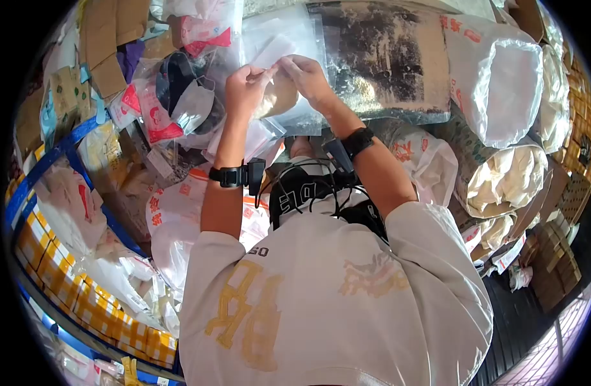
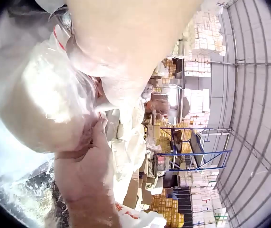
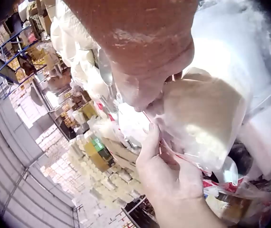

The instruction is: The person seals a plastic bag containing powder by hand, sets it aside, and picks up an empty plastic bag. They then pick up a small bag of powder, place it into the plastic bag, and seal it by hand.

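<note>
A clear plastic bag of pale powder [image 1: 277, 96] hangs between both hands over the work surface; in the left wrist view the bag [image 2: 40, 99] looks full and rounded. My left hand [image 1: 245, 91] pinches one side of its top edge, thumb against fingers. On the other side my right hand [image 1: 306, 78] pinches the same edge, close to the left fingertips. The right wrist view shows the bag [image 3: 204, 114] below both hands, with the left hand [image 3: 171, 178] at its top edge. Parts of the right fingers are hidden there.
A powder-dusted dark board [image 1: 385, 58] under plastic lies to the right, beside an open white sack [image 1: 511, 83]. On the left are a scoop-like dark thing [image 1: 173, 80], pink-printed bags [image 1: 157, 119] and a blue metal frame [image 1: 67, 145]. Cardboard boxes [image 1: 553, 264] stand at the lower right.
</note>
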Available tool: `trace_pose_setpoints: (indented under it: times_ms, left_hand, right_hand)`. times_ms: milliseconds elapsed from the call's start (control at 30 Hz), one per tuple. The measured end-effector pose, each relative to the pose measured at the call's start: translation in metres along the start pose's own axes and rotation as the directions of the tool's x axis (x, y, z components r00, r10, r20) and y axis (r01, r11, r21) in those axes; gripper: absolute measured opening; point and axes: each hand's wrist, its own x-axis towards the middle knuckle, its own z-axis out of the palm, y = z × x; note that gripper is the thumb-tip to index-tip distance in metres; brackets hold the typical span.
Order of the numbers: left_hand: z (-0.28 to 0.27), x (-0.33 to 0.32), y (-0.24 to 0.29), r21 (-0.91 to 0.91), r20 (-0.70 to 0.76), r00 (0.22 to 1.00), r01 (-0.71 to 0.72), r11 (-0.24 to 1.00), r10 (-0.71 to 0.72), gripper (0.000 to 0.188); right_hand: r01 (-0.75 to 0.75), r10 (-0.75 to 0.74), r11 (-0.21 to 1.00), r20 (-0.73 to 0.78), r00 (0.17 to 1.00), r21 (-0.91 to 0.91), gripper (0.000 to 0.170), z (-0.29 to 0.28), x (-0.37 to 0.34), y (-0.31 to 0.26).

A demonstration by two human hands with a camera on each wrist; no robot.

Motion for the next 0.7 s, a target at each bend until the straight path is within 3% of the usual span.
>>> trace_pose_setpoints:
  times_ms: [400, 700]
  left_hand:
    - [0.001, 0.009, -0.010, -0.125, 0.041, 0.999, 0.015, 0.992, -0.010, 0.015]
    - [0.000, 0.008, -0.009, 0.017, 0.042, 0.999, -0.021, 1.000, 0.021, 0.021]
  right_hand:
    - [0.032, -0.031, 0.999, -0.027, 0.999, 0.020, 0.019, 0.005, 0.000, -0.005]
    - [0.033, -0.034, 0.996, 0.010, 0.999, 0.087, 0.013, 0.003, 0.001, 0.005]
